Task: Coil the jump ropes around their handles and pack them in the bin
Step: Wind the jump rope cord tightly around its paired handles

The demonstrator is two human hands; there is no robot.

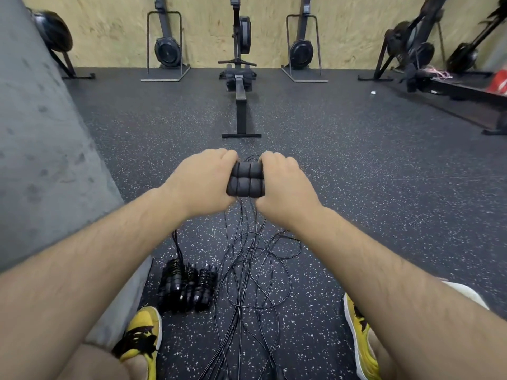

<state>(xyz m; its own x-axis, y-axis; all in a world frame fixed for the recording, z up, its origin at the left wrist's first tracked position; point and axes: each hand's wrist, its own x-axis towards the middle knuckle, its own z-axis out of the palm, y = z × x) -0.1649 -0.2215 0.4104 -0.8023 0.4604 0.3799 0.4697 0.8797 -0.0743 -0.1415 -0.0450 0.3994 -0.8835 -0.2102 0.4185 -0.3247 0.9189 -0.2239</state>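
While both hands are closing on it, a pair of black foam handles (246,180) is hanging off the floor, just above the middle of the view. The two handles are lying side by side, one beyond the other and touching along their length, with the long axis running from nine o'clock to three o'clock. The left hand (201,182) is gripping the nine o'clock end and the right hand (285,185) is gripping the three o'clock end. Their fingers are curling over the far side and the backs of the hands are facing up. Both ends are hiding inside the palms, so I cannot tell which end the cords are leaving from.

Thin black cords (248,259) are dropping from under the handles toward six o'clock. They are lying in loose, crossing loops on the speckled rubber floor (356,174), between the left yellow shoe (142,335) and the right yellow shoe (359,338).

At seven o'clock from the handles, coiled jump ropes (186,286) are lying in a tight cluster on the floor, near the left yellow shoe and the foot of a grey concrete wall (41,133), well apart from both hands.

At twelve o'clock a rowing machine (240,78) is standing with its rail pointing toward the person, in front of a plywood wall (109,28).
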